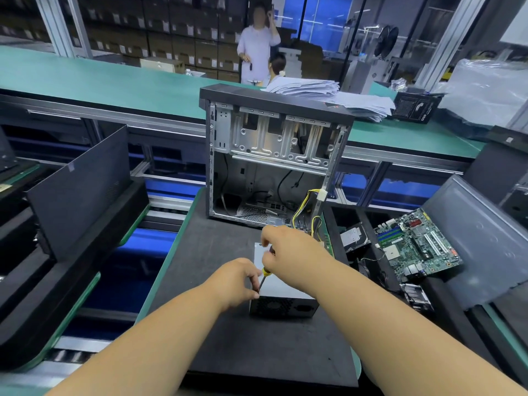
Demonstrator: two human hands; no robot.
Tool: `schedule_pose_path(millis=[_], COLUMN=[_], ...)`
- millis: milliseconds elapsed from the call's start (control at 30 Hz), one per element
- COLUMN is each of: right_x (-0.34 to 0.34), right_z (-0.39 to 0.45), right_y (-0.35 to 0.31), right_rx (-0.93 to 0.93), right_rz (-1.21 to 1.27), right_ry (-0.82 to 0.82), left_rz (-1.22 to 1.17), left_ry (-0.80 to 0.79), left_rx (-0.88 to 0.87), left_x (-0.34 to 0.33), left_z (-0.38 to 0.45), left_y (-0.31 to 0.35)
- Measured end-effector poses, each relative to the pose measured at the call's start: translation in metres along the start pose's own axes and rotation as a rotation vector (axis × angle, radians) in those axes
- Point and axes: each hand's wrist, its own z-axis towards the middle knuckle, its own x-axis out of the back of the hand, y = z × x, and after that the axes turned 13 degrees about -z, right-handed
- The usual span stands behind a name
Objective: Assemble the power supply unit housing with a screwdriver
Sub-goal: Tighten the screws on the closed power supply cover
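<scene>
While left hand (241, 281) steadies, right hand (288, 247) (curled) grips screwdriver (264, 277).

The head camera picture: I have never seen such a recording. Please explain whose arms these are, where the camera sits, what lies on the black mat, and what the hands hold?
There is one picture, from a camera worn on a person's head, looking forward and down, so both arms are that person's own. On the black mat stands a grey power supply unit, its wires leading to the open computer case behind. The right hand grips the handle of a screwdriver. The left hand pinches its shaft low, near the unit's top edge. A motherboard lies to the right.
</scene>
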Motion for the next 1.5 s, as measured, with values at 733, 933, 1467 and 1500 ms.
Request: schedule_pose_path(millis=[733, 933, 1467, 1500], right_x=[-0.011, -0.013, -0.004, -0.006], right_z=[-0.001, 0.004, 0.001, 0.001], right_y=[0.000, 0.001, 0.000, -0.001], right_rx=[0.017, -0.108, -0.033, -0.030], right_rz=[-0.015, -0.261, -0.299, -0.295], right_ry=[0.075, 0.090, 0.009, 0.031], left_rz=[0.025, 0.031, 0.052, 0.050], left_ry=[-0.003, -0.019, -0.019, -0.020], left_rx=[-0.005, -0.025, -0.059, -0.060], left_x=[0.000, 0.000, 0.000, 0.000], left_z=[0.004, 0.003, 0.002, 0.002], left_y=[0.001, -0.001, -0.002, -0.002])
